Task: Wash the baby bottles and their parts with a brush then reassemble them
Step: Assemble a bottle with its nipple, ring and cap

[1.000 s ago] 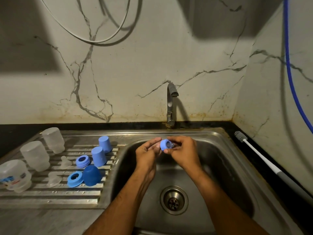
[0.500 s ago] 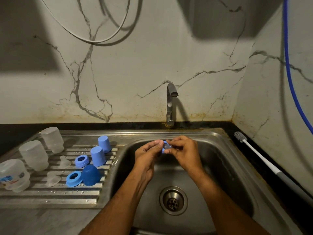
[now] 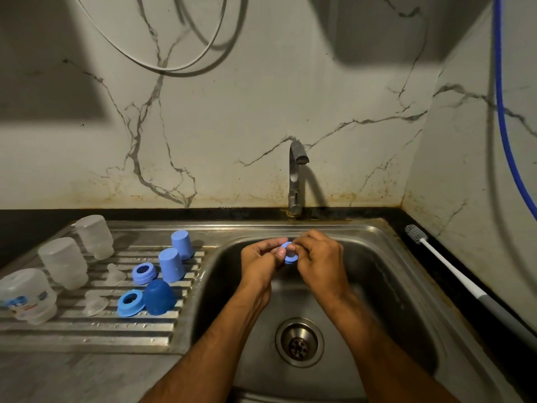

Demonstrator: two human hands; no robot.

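Both hands over sink basin (image 3: 377,257), just under tap (image 3: 296,175), no water visible. Left hand (image 3: 258,263) and right hand (image 3: 319,260) pinching one light-blue collar ring (image 3: 289,256) between them. Left thumb pressed on ring's near face, left fingers (image 3: 273,244) curled behind it. Right fingers (image 3: 303,242) curled over ring's right rim. Can't tell if a teat sits inside the ring; hidden by fingers.

Drain (image 3: 299,343) below, nearer than the hands.

On ribbed drainboard (image 3: 87,330), left of basin:
- three translucent bottles upside down in a diagonal row along the left edge: far bottle (image 3: 94,237), middle bottle (image 3: 64,263), near bottle (image 3: 27,296) with blue print on it
- two light-blue caps mouth-down: far cap (image 3: 182,244), near cap (image 3: 171,265), just beside each other
- light-blue ring (image 3: 143,274) lying flat, touching near cap's left side
- second ring (image 3: 130,303) lying flat, touching dark-blue dome cap (image 3: 159,297) to its right
- two clear silicone teats: far teat (image 3: 114,274) left of first ring, near teat (image 3: 94,303) left of second ring

Bottle brush (image 3: 453,271) lying on dark counter (image 3: 436,242) right of sink, bristle head toward wall, white handle running to grey grip. Well apart from both hands.

Blue hose (image 3: 501,97) hanging down right wall. White cable (image 3: 145,58) looped on marble back wall.
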